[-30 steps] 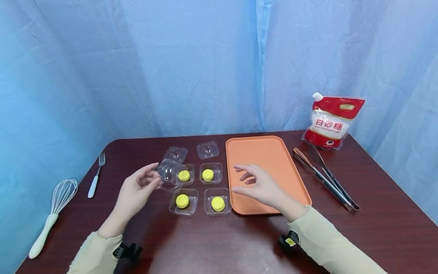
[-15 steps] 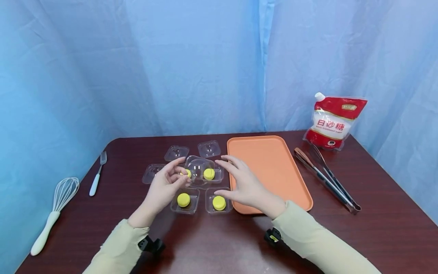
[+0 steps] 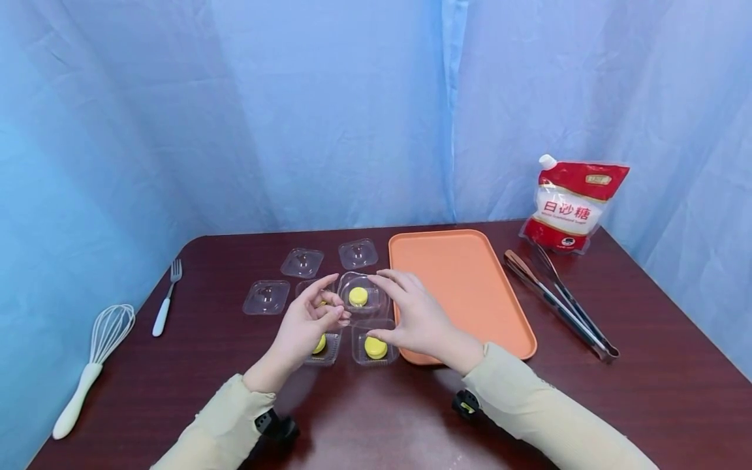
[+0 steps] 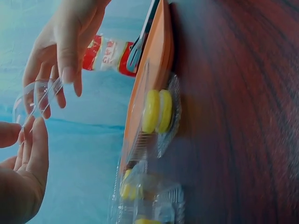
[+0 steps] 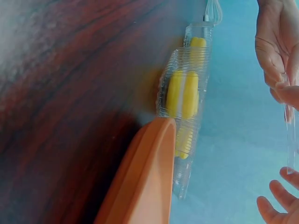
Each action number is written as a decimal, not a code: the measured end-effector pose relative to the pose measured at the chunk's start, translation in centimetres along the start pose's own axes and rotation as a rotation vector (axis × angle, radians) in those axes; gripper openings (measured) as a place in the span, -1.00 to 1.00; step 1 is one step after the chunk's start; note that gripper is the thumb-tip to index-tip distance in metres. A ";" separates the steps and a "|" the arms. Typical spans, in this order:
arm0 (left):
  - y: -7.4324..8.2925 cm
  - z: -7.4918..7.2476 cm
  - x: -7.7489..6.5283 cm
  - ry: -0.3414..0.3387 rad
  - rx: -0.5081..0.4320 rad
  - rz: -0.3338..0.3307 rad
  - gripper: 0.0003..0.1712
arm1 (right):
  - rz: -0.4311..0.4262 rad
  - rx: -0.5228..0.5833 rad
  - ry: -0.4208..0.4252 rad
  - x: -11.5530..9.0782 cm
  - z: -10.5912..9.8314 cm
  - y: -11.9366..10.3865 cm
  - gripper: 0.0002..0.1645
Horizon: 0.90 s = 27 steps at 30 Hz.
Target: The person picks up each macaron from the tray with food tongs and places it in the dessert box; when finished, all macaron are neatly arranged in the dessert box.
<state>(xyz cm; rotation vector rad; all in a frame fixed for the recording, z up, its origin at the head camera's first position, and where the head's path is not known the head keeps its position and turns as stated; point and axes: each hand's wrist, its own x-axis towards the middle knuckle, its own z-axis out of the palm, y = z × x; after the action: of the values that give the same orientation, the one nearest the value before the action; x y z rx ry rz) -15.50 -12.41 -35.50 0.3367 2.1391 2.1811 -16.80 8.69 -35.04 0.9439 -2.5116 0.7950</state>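
Between my hands a clear plastic domed lid (image 3: 346,282) is held up, overlapping the far right clear container in the head view. My left hand (image 3: 302,329) pinches the lid's near-left edge between thumb and fingers. My right hand (image 3: 425,320) is at its other side, fingers spread apart from the thumb, fingertips right at the lid's edge in the right wrist view. Below, several clear square containers each hold a yellow macaron (image 3: 358,297); another macaron (image 4: 157,112) shows its white filling in the left wrist view. My left hand partly covers the two left containers.
Three more clear lids lie behind and left of the containers, one lid (image 3: 267,297) leftmost. An orange tray (image 3: 464,261) adjoins the containers on the right. Beyond are tongs (image 3: 564,307) and a red sugar pouch (image 3: 572,205). A whisk (image 3: 94,365) and fork (image 3: 167,300) lie left.
My left hand has carried the lid rightward from the left containers to over the far right one. My right hand has moved left to meet the lid.
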 end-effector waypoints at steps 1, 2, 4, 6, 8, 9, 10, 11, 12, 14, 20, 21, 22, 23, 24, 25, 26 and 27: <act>0.0 0.1 0.0 -0.005 -0.002 0.002 -0.31 | -0.009 -0.009 0.008 0.0 0.0 0.1 -0.03; -0.1 0.1 0.0 -0.011 -0.001 0.002 -0.32 | -0.017 -0.015 0.015 0.0 0.1 0.1 -0.04; -0.2 0.2 0.0 -0.023 0.033 -0.004 -0.33 | -0.029 -0.021 0.022 0.0 0.1 0.2 -0.05; -0.2 0.1 0.0 -0.030 0.116 -0.011 -0.34 | -0.031 -0.025 0.017 0.0 0.0 0.3 -0.06; -0.2 -0.1 -0.1 -0.044 0.236 -0.005 -0.36 | -0.028 -0.018 0.000 -0.1 -0.1 0.4 -0.06; -0.2 -0.2 -0.2 -0.050 0.309 0.007 -0.35 | -0.027 -0.014 -0.011 -0.1 -0.2 0.4 -0.07; -0.2 -0.3 -0.2 -0.059 0.380 0.027 -0.34 | -0.024 -0.011 -0.027 -0.2 -0.2 0.5 -0.07; -0.2 -0.4 -0.3 -0.074 0.449 0.057 -0.33 | -0.020 -0.010 -0.045 -0.2 -0.3 0.5 -0.08; -0.2 -0.6 -0.4 -0.091 0.516 0.092 -0.31 | -0.018 -0.008 -0.064 -0.2 -0.3 0.5 -0.09; -0.3 -0.8 -0.6 -0.121 0.655 0.176 -0.26 | -0.008 -0.004 -0.111 -0.3 -0.4 0.6 -0.10; -0.2 -1.0 -0.8 -0.179 0.967 0.320 -0.16 | 0.022 0.001 -0.197 -0.7 -0.2 0.5 -0.09; -0.1 -1.0 -0.8 -0.193 0.986 0.322 -0.16 | 0.023 0.000 -0.203 -0.7 -0.2 0.5 -0.09; 0.0 -1.0 -0.7 -0.209 1.003 0.318 -0.15 | 0.022 0.000 -0.208 -0.7 -0.1 0.5 -0.09; 0.0 -1.0 -0.7 -0.224 1.014 0.316 -0.15 | 0.020 -0.002 -0.213 -0.7 -0.1 0.6 -0.10; 0.1 -1.0 -0.6 -0.238 1.025 0.319 -0.14 | 0.018 -0.003 -0.218 -0.8 0.0 0.6 -0.10; 0.0 -1.0 -0.5 -0.249 1.036 0.323 -0.14 | 0.016 -0.003 -0.223 -0.8 0.0 0.6 -0.10; 0.0 -1.0 -0.5 -0.260 1.047 0.325 -0.14 | 0.012 -0.004 -0.226 -0.8 0.1 0.7 -0.10; -0.1 -1.0 -0.4 -0.271 1.061 0.331 -0.14 | 0.014 -0.002 -0.234 -0.8 0.1 0.7 -0.11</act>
<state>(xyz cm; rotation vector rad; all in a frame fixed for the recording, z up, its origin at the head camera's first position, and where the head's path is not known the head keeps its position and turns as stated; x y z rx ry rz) -15.28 -13.45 -35.63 1.0015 2.9809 0.7735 -16.72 9.41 -35.79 1.0759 -2.7188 0.7224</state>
